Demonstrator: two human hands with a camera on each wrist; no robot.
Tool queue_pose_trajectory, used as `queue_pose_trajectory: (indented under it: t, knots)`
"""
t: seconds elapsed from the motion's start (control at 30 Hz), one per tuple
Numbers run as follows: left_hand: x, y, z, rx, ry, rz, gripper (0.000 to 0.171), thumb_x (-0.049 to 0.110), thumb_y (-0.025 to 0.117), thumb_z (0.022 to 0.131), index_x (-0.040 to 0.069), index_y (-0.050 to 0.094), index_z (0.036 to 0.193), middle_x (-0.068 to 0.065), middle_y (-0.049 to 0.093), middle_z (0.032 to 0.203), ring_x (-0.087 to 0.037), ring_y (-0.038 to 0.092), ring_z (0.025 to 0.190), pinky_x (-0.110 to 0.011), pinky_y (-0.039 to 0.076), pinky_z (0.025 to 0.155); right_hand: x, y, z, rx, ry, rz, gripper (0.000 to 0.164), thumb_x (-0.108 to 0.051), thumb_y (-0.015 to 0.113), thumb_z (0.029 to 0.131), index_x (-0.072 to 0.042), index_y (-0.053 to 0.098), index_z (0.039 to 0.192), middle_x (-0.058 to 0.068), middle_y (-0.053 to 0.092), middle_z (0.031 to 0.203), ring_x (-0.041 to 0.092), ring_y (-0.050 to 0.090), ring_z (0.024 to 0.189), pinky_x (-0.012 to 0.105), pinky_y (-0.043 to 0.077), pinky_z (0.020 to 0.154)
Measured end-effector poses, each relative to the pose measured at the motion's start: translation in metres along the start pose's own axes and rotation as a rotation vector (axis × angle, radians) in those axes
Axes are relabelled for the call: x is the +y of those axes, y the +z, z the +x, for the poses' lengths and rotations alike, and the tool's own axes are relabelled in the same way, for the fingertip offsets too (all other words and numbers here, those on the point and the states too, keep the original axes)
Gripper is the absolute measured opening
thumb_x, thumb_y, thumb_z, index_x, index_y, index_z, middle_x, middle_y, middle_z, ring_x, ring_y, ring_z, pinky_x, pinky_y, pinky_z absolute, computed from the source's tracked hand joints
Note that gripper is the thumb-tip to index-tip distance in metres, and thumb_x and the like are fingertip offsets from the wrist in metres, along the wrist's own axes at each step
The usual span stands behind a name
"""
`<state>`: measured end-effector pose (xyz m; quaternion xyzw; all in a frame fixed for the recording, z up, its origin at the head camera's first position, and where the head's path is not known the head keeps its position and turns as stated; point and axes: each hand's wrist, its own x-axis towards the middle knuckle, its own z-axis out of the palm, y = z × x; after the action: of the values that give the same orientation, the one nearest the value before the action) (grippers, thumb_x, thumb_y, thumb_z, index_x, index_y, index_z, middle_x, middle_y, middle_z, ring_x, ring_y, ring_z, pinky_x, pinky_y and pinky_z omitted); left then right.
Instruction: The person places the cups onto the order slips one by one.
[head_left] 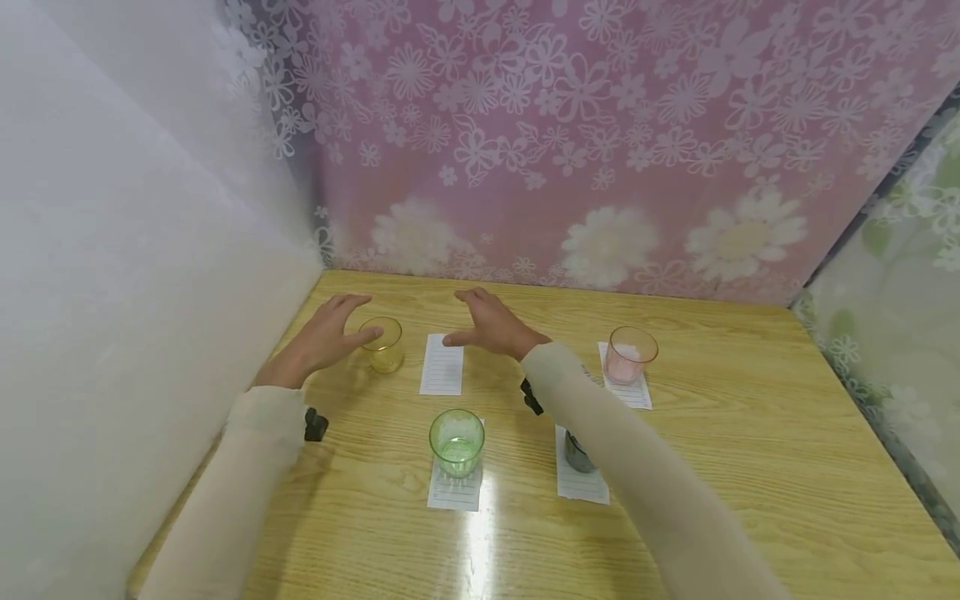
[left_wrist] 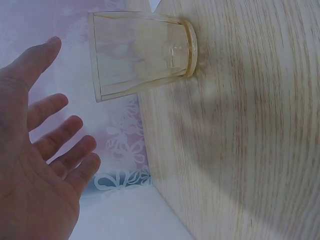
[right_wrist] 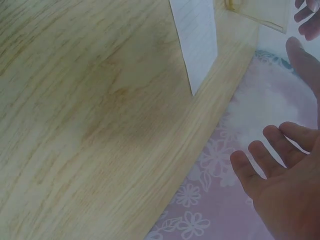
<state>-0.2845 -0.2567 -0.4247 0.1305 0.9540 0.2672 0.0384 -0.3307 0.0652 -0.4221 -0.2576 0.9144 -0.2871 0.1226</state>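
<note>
A yellow clear glass (head_left: 386, 357) stands upright on the wooden table at the back left. My left hand (head_left: 324, 337) hovers by its left side, thumb and fingers spread. In the left wrist view a gap shows between the left hand (left_wrist: 42, 145) and the glass (left_wrist: 142, 52). To the right of that glass lies a lined paper slip (head_left: 442, 371) with nothing standing on it. Over the slip's upper right corner hangs my right hand (head_left: 495, 325), its fingers apart and holding nothing. The right wrist view shows this hand (right_wrist: 285, 175) beyond the slip (right_wrist: 197, 42).
Nearer the front, a green glass (head_left: 457, 450) stands on a paper slip. A dark glass (head_left: 577, 454), partly hidden by my right sleeve, stands on another. At the right a pink glass (head_left: 628, 365) sits on a slip. A pink floral curtain (head_left: 525, 167) backs the table.
</note>
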Motion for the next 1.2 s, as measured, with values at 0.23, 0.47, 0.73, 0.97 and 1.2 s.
queue_pose_trajectory:
  t: [0.23, 0.47, 0.73, 0.97, 1.2]
  knots:
    - [-0.005, 0.004, 0.0, -0.011, -0.016, -0.013, 0.083, 0.054, 0.061, 0.11, 0.012, 0.027, 0.174, -0.023, 0.02, 0.18, -0.049, 0.017, 0.166, -0.074, 0.022, 0.13, 0.003, 0.01, 0.002, -0.017, -0.001, -0.005, 0.097, -0.04, 0.083, 0.099, -0.009, 0.028, 0.173, 0.017, 0.025, 0.178, 0.039, 0.024, 0.167, 0.058, 0.031, 0.133]
    - [-0.007, 0.008, -0.002, -0.015, -0.006, -0.031, 0.085, 0.052, 0.063, 0.11, 0.01, 0.027, 0.174, -0.025, 0.023, 0.178, -0.051, 0.021, 0.164, -0.074, 0.024, 0.129, 0.008, 0.019, 0.005, -0.035, 0.024, -0.023, 0.096, -0.039, 0.083, 0.099, -0.008, 0.029, 0.173, 0.018, 0.026, 0.178, 0.04, 0.021, 0.168, 0.058, 0.029, 0.134]
    - [-0.009, 0.013, 0.0, -0.012, -0.003, -0.033, 0.088, 0.05, 0.067, 0.108, 0.007, 0.026, 0.173, -0.027, 0.022, 0.178, -0.051, 0.021, 0.164, -0.074, 0.024, 0.129, 0.011, 0.029, 0.009, -0.055, 0.035, -0.051, 0.095, -0.035, 0.086, 0.098, -0.005, 0.033, 0.171, 0.019, 0.029, 0.177, 0.043, 0.026, 0.165, 0.058, 0.032, 0.133]
    - [-0.011, 0.015, 0.001, -0.017, -0.014, -0.036, 0.089, 0.053, 0.066, 0.108, 0.009, 0.025, 0.174, -0.027, 0.021, 0.178, -0.051, 0.02, 0.165, -0.074, 0.024, 0.129, 0.015, 0.034, 0.008, -0.088, 0.032, -0.1, 0.094, -0.036, 0.085, 0.098, -0.005, 0.034, 0.17, 0.016, 0.03, 0.178, 0.04, 0.024, 0.166, 0.056, 0.029, 0.134]
    - [-0.008, 0.015, -0.001, -0.035, -0.026, -0.065, 0.091, 0.058, 0.065, 0.107, 0.011, 0.025, 0.175, -0.027, 0.022, 0.178, -0.052, 0.023, 0.163, -0.075, 0.026, 0.128, 0.017, 0.039, 0.007, -0.121, 0.052, -0.13, 0.093, -0.036, 0.085, 0.098, -0.005, 0.035, 0.17, 0.014, 0.031, 0.178, 0.038, 0.025, 0.166, 0.053, 0.029, 0.135]
